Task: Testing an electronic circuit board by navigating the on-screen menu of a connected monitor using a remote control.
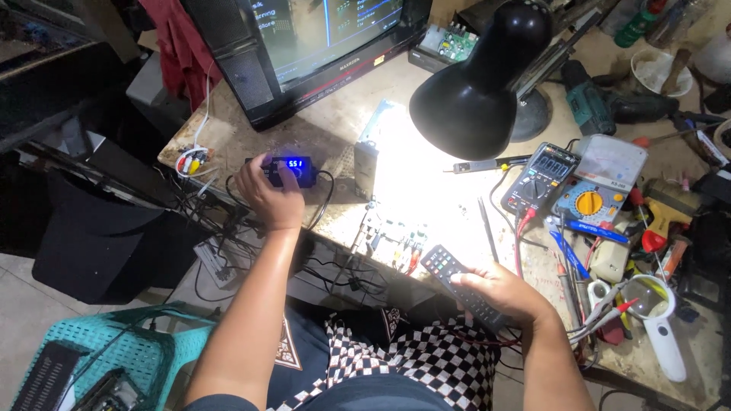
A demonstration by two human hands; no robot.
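My left hand (pixel 268 195) rests on a small black box with a blue lit display (pixel 295 169) near the left edge of the workbench; thumb and fingers touch its front, apparently on a knob. My right hand (pixel 496 292) holds a black remote control (pixel 449 271) at the bench's front edge, thumb on its buttons, its tip toward the screen. Between the hands lies an opened metal device with a circuit board (pixel 392 240) under bright lamp light.
A black desk lamp (pixel 478 84) hangs over the bench. A lit monitor (pixel 304 38) stands at the back. A digital multimeter (pixel 542 176), an analog meter (pixel 598 186), a magnifier (pixel 656 316), pens, probes and tools crowd the right side. A teal plastic stool (pixel 114 350) sits lower left.
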